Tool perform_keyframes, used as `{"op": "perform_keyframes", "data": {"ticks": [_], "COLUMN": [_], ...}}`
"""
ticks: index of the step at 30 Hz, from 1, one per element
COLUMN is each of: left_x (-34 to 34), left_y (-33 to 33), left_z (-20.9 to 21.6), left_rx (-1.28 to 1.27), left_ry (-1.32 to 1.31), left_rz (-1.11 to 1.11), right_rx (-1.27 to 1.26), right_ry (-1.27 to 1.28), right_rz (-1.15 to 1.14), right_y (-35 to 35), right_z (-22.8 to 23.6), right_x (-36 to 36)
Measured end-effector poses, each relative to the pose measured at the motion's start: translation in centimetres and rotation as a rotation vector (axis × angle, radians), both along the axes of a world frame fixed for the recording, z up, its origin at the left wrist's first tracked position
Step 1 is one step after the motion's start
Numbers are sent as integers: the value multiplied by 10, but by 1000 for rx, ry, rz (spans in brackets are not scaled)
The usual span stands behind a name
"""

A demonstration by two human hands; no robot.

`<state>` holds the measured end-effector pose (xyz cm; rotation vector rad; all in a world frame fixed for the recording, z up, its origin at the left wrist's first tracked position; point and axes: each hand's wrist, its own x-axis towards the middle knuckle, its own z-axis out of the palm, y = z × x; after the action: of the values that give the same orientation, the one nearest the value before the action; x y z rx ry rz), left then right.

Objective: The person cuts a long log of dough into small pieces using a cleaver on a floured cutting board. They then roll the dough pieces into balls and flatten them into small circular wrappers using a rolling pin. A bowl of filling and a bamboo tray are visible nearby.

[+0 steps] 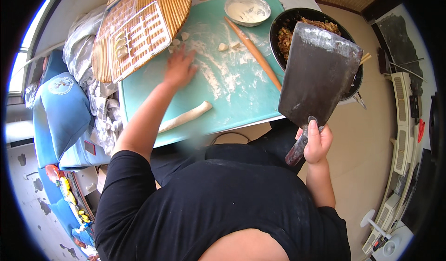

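Cleaver [318, 73] in right hand [317, 143], left hand [179, 68] on floured board [241, 89]

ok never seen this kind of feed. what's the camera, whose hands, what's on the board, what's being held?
No machine here: a head-worn fisheye camera looks down at a person's own bare hands, so straight edges bend. The right hand grips a big cleaver, raised off the surface. The left hand lies flat on a floured green cutting board, among small dough pieces. Also on the board: a dough rope, a rolling pin and a flour bowl. A dark bowl of filling sits at the right, a woven tray at the left.
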<state>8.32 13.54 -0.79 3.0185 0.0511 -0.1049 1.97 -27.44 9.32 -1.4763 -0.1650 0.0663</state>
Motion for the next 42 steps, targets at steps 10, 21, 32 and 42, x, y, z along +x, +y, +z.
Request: {"op": "perform_keyframes", "data": {"ticks": [10,21,32,42], "left_x": [-99,-103,-99,-97], "left_y": [-37,-76,-98,-95], "left_z": [25,6,9,7], "left_rx": [-191,-164,-353,-370], "left_ry": [-61,-260,-411,-428], "left_rz": [60,159,87,75], "right_rx": [-82,-265,-957,-1034], "right_ry": [19,104,-365,-443], "right_rz": [75,190,364,442], "right_y": [22,49,100,113], "right_z": [0,-8,3,-5], "right_x": [6,14,11,12]}}
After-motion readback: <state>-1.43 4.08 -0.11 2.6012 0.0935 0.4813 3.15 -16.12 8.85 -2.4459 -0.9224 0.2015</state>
